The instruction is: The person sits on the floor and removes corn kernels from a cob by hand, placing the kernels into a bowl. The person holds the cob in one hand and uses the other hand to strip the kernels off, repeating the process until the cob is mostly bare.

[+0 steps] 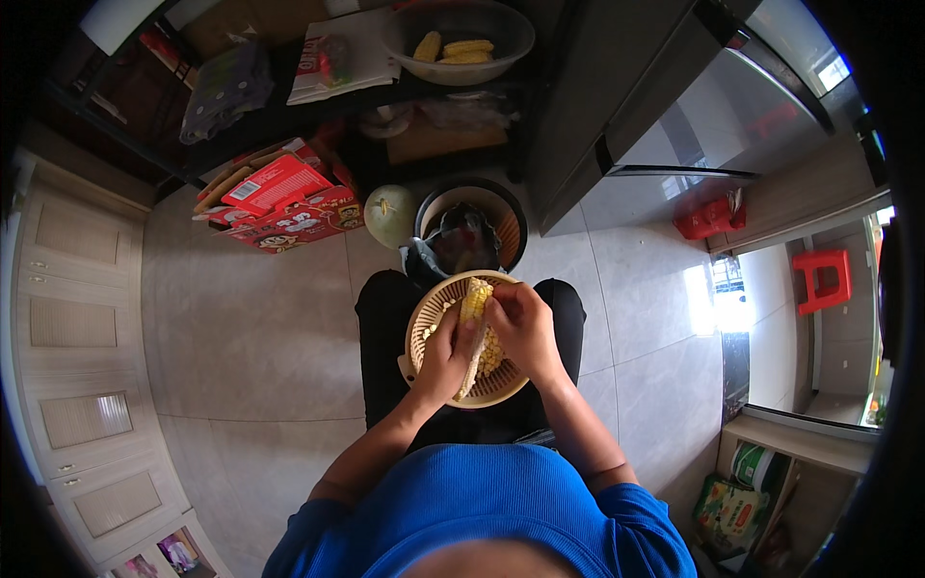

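Left hand: here it is, this left hand [443, 358], wrapped around the middle of the corn cob [475, 297] and holding it aslant.
Right hand: up against the cob's upper part, this right hand [526, 326] has its fingers bent and thumb at the kernels; whether it truly grips, I cannot tell.
Cob: between both hands, yellow with kernels at the far end, pale and stripped below the left fingers (quite a contrast!).
Basket: right under the hands, a tan slotted basket [506, 393] in the lap.
Loose kernels: a pile of kernels [492, 356] inside it, just below the right hand.
Bin: beyond the hands, a round bin [517, 226] lined with a dark bag [461, 241].
Melon: a pale green melon [390, 218], ahead and left of the left hand.
Bowl: farthest ahead, a clear bowl [405, 60] with more cobs [467, 48].
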